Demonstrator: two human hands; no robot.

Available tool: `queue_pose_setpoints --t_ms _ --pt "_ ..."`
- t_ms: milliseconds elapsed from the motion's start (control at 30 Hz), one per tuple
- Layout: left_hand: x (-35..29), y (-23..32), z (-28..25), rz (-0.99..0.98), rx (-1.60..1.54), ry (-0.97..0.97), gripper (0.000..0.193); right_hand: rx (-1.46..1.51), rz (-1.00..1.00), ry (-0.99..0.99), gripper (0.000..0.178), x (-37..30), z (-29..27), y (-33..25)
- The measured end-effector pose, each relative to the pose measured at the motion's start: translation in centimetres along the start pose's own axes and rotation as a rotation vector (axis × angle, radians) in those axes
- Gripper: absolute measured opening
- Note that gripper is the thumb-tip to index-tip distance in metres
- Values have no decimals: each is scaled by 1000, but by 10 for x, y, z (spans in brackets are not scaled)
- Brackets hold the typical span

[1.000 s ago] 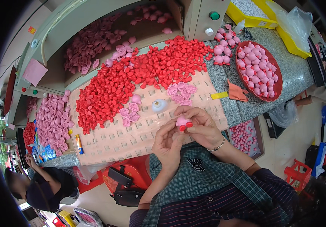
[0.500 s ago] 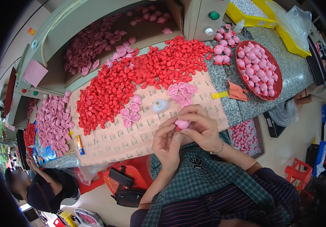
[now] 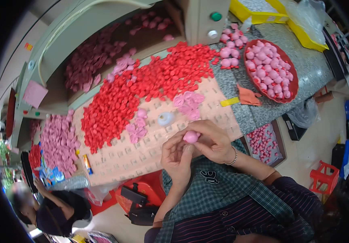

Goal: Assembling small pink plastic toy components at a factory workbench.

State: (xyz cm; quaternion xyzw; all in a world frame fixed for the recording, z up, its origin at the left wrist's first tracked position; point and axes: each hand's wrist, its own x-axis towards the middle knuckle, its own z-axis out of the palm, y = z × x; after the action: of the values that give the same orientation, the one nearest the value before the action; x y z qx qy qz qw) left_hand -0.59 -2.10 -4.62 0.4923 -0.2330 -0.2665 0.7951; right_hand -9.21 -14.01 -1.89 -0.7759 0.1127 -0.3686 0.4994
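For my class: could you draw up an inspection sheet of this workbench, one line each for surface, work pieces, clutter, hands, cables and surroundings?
Surface: pale pink mat with small grey marks; grey speckled counter to its right.
Work pieces: pink ball in hand; heap of red pieces; pink petal-like pieces; small whitish bottle; red bowl filled with pink balls.
Clutter: small tube, yellow strip, orange scrap.
Hands: left hand and right hand hold the pink ball between their fingertips.
Cables: one pale cable or hose along the grey housing.
Surroundings: another person at lower left; red stool at right.
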Motion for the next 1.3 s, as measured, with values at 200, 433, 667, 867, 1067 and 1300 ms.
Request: queue_pose_setpoints --t_ms 200,433,667,867,1067,1300 --pt "-5 4 -5 32 147 21 25 3 42 172 44 12 -26 3" --pt "-6 1 2 -17 210 26 25 -576 -20 560 42 34 -149 -4" --pt "-5 -1 -5 40 200 -12 27 -981 71 658 38 4 -184 18" --pt "-12 2 9 107 373 6 24 -702 -144 599 29 -22 -126 1" --pt "-14 -1 12 105 331 12 22 1146 -308 67 30 44 -115 -92" --pt "-7 -33 -19 121 353 71 28 1312 -635 -261 47 87 -87 -162"
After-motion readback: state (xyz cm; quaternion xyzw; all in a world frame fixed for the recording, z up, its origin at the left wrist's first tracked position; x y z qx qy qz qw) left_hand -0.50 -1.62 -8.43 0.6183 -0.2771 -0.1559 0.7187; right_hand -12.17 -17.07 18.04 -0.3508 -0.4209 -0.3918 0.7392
